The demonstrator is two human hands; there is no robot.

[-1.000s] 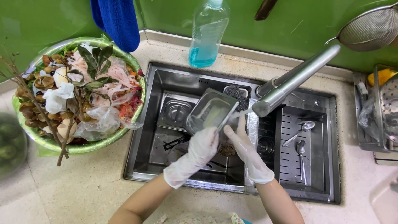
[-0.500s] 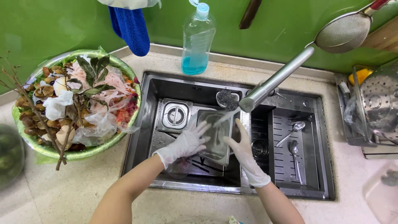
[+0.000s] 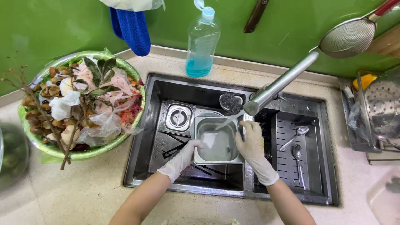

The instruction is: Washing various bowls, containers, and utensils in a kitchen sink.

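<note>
Steel all around my fingers: I hold a rectangular metal pan (image 3: 217,141) level over the middle of the sink (image 3: 158,89), right under the mouth of the long faucet (image 3: 280,85). My left hand (image 3: 185,156), in a thin pale glove, curls over the pan's left rim, fingers pressed together with the tips inside the pan and the thumb under the edge. My right hand (image 3: 252,148), gloved the same, clamps the right rim, fingers close together along the outside wall and the thumb over the top. The pan's inside looks wet and cloudy.

Behind the pan, toward the sink's far left, sits a square drain strainer (image 3: 179,117); just beside the faucet's tip, a small round holder with a dark scouring pad (image 3: 230,102). Dark utensils lie on the sink's floor beneath my left wrist. On the sink's right part a ribbed drain tray carries two spoons (image 3: 295,137), well apart from my right hand.

On the counter's left side stands a green bowl (image 3: 89,155) heaped with leaves, twigs, peels and plastic scraps. At the counter's far edge, against the green wall, stands a clear bottle of blue liquid (image 3: 202,46), with a blue cloth (image 3: 133,25) hanging to its left. A mesh strainer (image 3: 350,37) hangs at the far right, and a metal rack (image 3: 377,114) sits at the counter's right edge.
</note>
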